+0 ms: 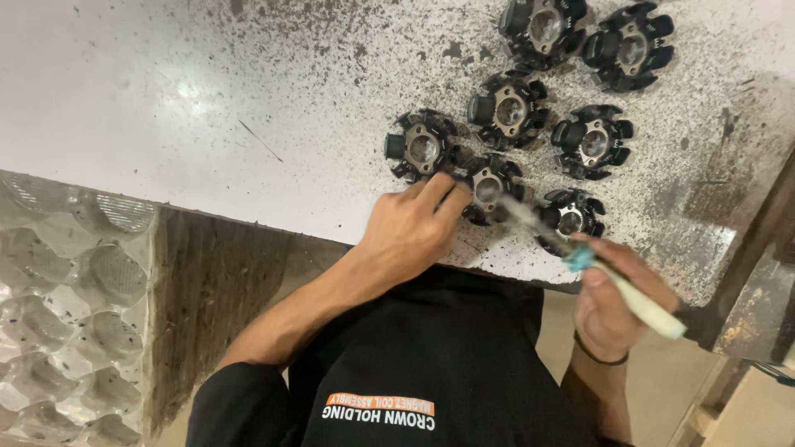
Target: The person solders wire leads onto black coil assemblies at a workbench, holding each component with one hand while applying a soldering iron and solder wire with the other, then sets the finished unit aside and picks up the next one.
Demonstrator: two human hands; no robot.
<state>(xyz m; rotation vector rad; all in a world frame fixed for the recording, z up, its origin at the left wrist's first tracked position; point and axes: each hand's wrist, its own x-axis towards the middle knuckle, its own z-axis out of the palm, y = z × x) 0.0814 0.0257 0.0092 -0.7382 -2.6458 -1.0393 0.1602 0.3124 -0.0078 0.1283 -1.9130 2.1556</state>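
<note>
- The left hand (411,225) rests at the near edge of the white, black-speckled worktable (207,99), its fingertips (443,189) pressed on the rim of a black, star-shaped stator core with a metal hub (490,189); it steadies the part and does not lift it.
- The right hand (613,302) is clenched around a pale brush handle with a blue band (638,300), pinched between thumb and fingers.
- The brush's long axis runs diagonally, from the right hand at lower right up and left to its blurred tip (505,201), which lies on or just above the hub of the held core; I cannot tell whether it touches.
- So the core lies up and to the left of the right hand's grip, just beside the left hand, which is the nearer of the two.
- Six more black cores (592,141) of the same kind lie flat behind and to the right, close together; one (570,217) sits just beside the brush shaft.
- A clear, dimpled plastic tray (58,306) stands at the left, below the table edge, well apart from both hands.
</note>
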